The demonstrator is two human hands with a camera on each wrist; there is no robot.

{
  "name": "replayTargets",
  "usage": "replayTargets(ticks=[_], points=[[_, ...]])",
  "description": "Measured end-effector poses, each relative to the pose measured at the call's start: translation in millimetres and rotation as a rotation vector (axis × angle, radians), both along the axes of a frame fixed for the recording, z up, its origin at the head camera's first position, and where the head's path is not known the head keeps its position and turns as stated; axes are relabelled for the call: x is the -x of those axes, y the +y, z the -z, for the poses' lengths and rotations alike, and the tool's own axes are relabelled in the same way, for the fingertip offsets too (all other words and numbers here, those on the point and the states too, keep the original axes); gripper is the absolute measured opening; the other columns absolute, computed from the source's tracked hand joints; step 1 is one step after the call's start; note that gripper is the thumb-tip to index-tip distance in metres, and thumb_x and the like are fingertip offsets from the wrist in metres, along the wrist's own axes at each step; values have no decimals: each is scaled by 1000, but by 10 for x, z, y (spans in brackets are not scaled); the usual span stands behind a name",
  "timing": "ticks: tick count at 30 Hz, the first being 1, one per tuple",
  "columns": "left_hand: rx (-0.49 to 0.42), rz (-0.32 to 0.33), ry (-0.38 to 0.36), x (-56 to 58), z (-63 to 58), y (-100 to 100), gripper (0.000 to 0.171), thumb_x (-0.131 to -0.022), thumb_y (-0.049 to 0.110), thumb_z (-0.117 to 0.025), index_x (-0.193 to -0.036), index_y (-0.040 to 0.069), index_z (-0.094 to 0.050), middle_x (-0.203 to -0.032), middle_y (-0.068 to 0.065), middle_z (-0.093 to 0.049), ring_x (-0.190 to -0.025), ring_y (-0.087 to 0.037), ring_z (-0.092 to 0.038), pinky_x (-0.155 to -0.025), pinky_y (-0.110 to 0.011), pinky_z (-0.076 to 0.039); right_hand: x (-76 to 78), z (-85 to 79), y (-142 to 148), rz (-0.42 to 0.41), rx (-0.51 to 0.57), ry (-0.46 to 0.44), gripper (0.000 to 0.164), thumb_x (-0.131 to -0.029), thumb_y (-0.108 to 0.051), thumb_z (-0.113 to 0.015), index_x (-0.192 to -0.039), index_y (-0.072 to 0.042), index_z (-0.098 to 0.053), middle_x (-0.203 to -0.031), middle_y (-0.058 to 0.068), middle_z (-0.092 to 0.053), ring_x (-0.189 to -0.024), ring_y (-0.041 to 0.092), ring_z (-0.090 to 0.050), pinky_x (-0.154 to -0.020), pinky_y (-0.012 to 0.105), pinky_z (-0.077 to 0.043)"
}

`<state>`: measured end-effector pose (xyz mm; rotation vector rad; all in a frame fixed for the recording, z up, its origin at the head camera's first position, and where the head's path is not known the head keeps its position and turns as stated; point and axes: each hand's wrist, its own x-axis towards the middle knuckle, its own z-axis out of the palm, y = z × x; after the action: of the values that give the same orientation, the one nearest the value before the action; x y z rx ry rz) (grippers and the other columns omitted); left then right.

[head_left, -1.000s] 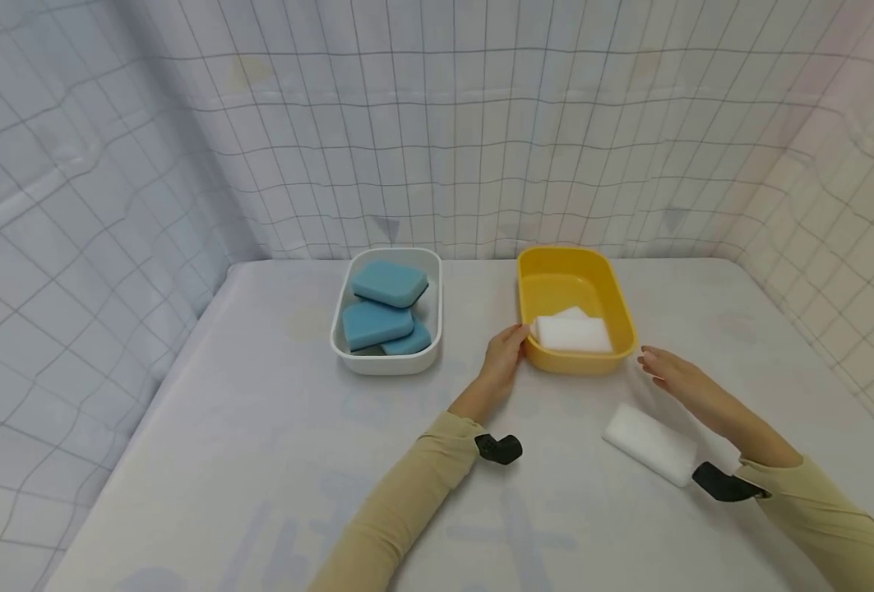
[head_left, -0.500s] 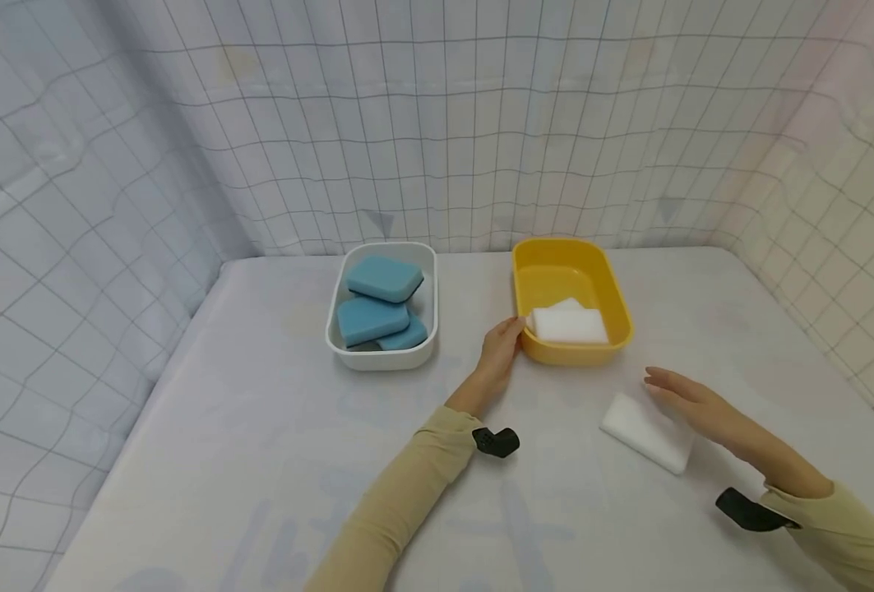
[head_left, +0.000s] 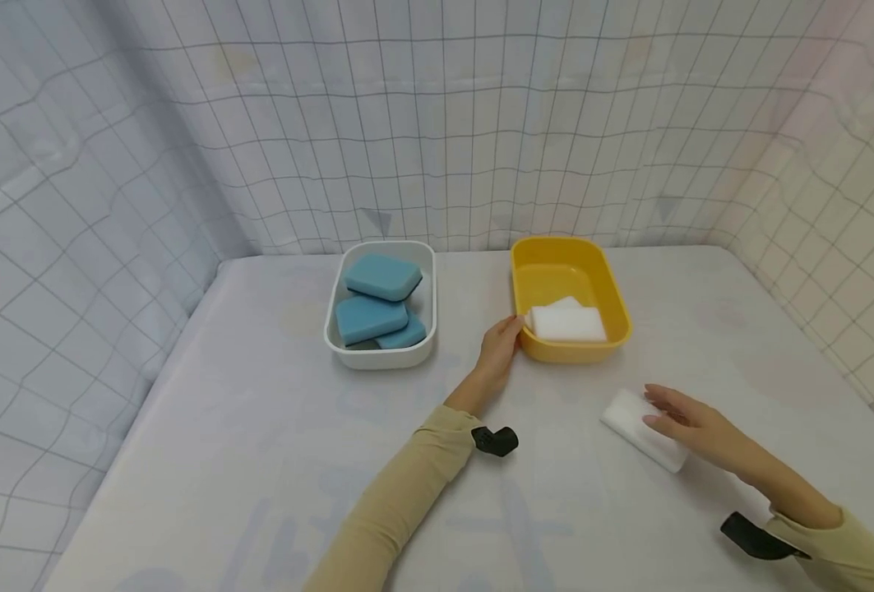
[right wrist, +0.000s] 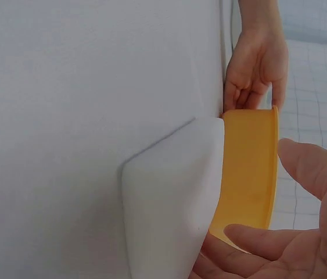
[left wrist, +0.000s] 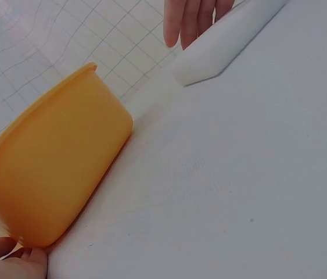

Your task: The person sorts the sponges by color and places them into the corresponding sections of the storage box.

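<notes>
My left hand [head_left: 499, 352] holds the near-left corner of a yellow plastic bin [head_left: 580, 353], its fingertips at the rim; in the left wrist view the hand [left wrist: 12, 261] is mostly cut off. White sponge blocks [head_left: 570, 325] lie in the bin's near end. On the table to the right, a single white sponge [head_left: 632, 423] lies at a slant. My right hand [head_left: 703, 427] hovers over its right end, thumb and fingers spread apart. The right wrist view has this sponge [right wrist: 169, 197] just beside the fingers [right wrist: 256, 241]; contact cannot be made out.
A white bin [head_left: 381, 360] stands left of the yellow one, with several blue sponges [head_left: 383, 277] piled inside, dark on their undersides. Grid-patterned curtains [head_left: 466, 123] hang behind and at both sides of the white-covered table [head_left: 259, 427].
My right hand has moved from beside the yellow bin down toward me, over the loose white sponge, and its thumb has spread from the fingers. My left hand stays at the bin.
</notes>
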<state>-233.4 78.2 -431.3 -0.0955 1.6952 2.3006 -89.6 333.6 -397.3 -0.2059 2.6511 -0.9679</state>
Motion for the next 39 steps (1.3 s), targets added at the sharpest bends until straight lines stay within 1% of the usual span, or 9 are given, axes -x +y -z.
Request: replayTargets(ticks=[3,6,10,14,18,22,24,33,39], points=[[5,2,2,2,-1,1,50,-98,23,-45,-138,-6,-40,-146,-18,-40,-137,-25,-37,-115,-36,-31,-20,4,-4,5,-22,6,69,-94,-37,-53,-145,2,-27,-147,29,-33,-132,49,-34,-102,56,-35],[11,1,4,1,-4,3,49,-98,23,-45,-138,-5,-41,-145,-17,-41,-137,-25,-38,-115,-36,-31,-40,15,-14,14,-32,20,75,-89,-37,-61,-144,3,-29,-147,31,-31,-133,51,-31,-102,61,-31],[11,-4,5,-5,-4,2,49,-98,22,-45,-138,-6,-40,-145,-18,-41,-137,-25,-38,-115,-36,-31,-71,37,-34,15,-55,63,82,-82,-35,-69,-142,5,-31,-144,34,-32,-130,53,-31,-98,65,-34],[7,-9,2,-12,-7,3,50,-98,23,-45,-139,-6,-39,-146,-18,-40,-138,-25,-36,-115,-36,-31,-100,59,-56,6,-91,104,86,-78,-34,-74,-140,8,-33,-141,34,-36,-127,52,-35,-96,64,-37],[14,-9,2,-19,-13,3,50,-98,23,-45,-138,-6,-39,-146,-18,-41,-137,-26,-37,-115,-37,-32,-128,96,-73,-7,-116,166,86,-73,-31,-78,-137,9,-36,-138,33,-40,-125,51,-38,-96,62,-37],[22,4,10,-24,-19,-5,51,-98,24,-45,-139,-6,-38,-146,-18,-40,-137,-25,-37,-115,-37,-32,-145,125,-77,-20,-147,229,83,-71,-27,-79,-135,8,-40,-135,30,-45,-123,48,-43,-94,57,-38],[23,10,10,-27,-23,-10,51,-98,24,-44,-139,-5,-38,-146,-18,-40,-137,-25,-37,-115,-37,-31,-147,132,-75,-21,-158,240,82,-71,-25,-80,-135,7,-41,-134,30,-46,-122,47,-44,-94,56,-38],[16,-6,5,-30,-17,-7,49,-98,23,-45,-138,-5,-40,-145,-18,-41,-137,-25,-38,-115,-36,-32,-148,143,-92,-32,-190,306,74,-70,-16,-79,-131,9,-45,-128,31,-51,-117,48,-48,-93,58,-41],[19,-3,1,-28,-14,-5,50,-98,23,-46,-139,-5,-40,-146,-17,-41,-138,-25,-37,-115,-36,-31,-143,147,-101,-56,-207,391,69,-69,-11,-79,-127,12,-49,-122,30,-56,-112,47,-53,-89,57,-44]])
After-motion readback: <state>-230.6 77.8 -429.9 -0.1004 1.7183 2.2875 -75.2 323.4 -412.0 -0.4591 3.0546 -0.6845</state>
